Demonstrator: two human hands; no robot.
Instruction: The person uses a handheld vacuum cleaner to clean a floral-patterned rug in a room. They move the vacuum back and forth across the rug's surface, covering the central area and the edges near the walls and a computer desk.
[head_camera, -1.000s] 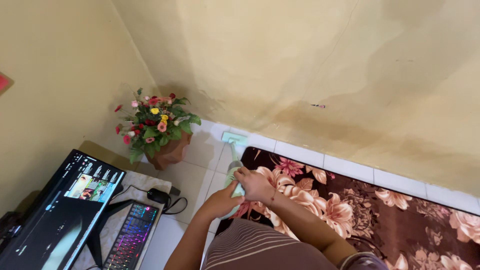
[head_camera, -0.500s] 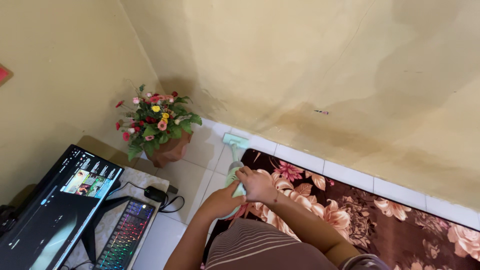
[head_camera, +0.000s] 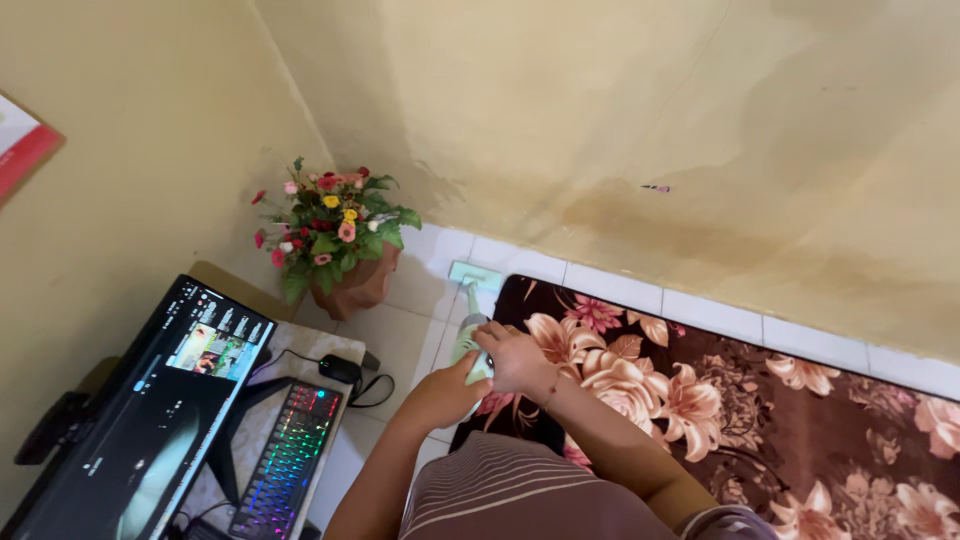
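Left hand: your left hand (head_camera: 447, 392) sat just below centre frame, fingers wrapped around the lower body of the pale green handheld vacuum (head_camera: 470, 345), so it was clamped on it.
Right hand: your right hand (head_camera: 517, 357) was right next to it, gripping the upper part of the same vacuum from the other side, also closed on it. Both hands were touching each other.
Vacuum: it ran from your hands up toward the wall, tilted away from you, with its flat nozzle head (head_camera: 474, 275) down on the white floor tiles (head_camera: 400, 330) right by the wall (head_camera: 600, 120), just off the top left corner of the rug.
Rug: dark brown floral rug (head_camera: 720, 400) filled the lower right of the frame, with its left edge right under your hands.
Flowers: a terracotta pot of colourful fake-looking flowers (head_camera: 335, 235) stood in the corner, left of centre, near the nozzle but not touching.
Desk stuff: the monitor (head_camera: 150, 400), lit-up rainbow keyboard (head_camera: 285, 465) and black mouse (head_camera: 338, 370) were in the lower left, well clear of the vacuum.
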